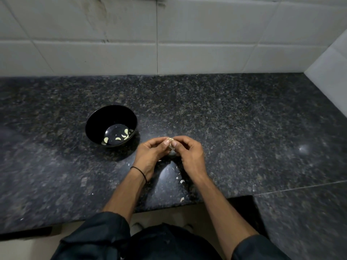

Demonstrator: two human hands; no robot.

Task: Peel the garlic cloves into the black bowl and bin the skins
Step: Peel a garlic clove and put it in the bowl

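A black bowl (97, 119) stands on the dark granite counter, left of my hands, with several peeled garlic cloves (120, 138) in its bottom. My left hand (150, 152) and my right hand (189, 151) meet just right of the bowl. Between their fingertips they pinch a pale garlic piece (171, 145), mostly hidden by the fingers. Small white skin flakes (181, 181) lie on the counter below and between my wrists.
The granite counter (244, 119) runs to a white tiled wall (169, 44) at the back and another tiled wall at the right. Its front edge (169, 209) lies close to my body, with a step in it at the right. No bin is in view.
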